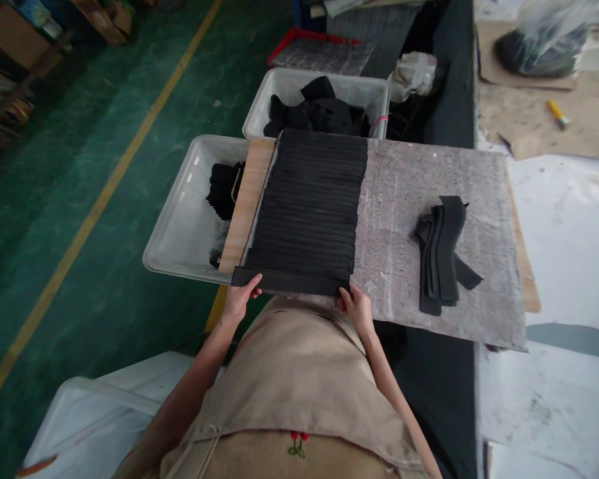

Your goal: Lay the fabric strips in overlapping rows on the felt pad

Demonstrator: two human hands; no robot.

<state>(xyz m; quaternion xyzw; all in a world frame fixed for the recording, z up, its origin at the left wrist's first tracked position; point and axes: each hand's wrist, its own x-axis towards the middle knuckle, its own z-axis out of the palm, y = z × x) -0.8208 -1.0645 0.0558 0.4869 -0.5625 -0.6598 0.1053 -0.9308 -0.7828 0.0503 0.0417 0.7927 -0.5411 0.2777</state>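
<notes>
Evidently the left grip (242,297) and right grip (358,309) each pinch one end of one black strip (297,281); two white bins (172,223) hold black pieces (329,114).

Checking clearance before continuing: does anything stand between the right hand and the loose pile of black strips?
Nothing visible does: only bare board lies between the right hand, holding one end of a black strip, and the loose pile.

Workshop: green floor (104,293), yellow floor line (130,153), plastic tubs (177,226), workbench (564,239).
</notes>
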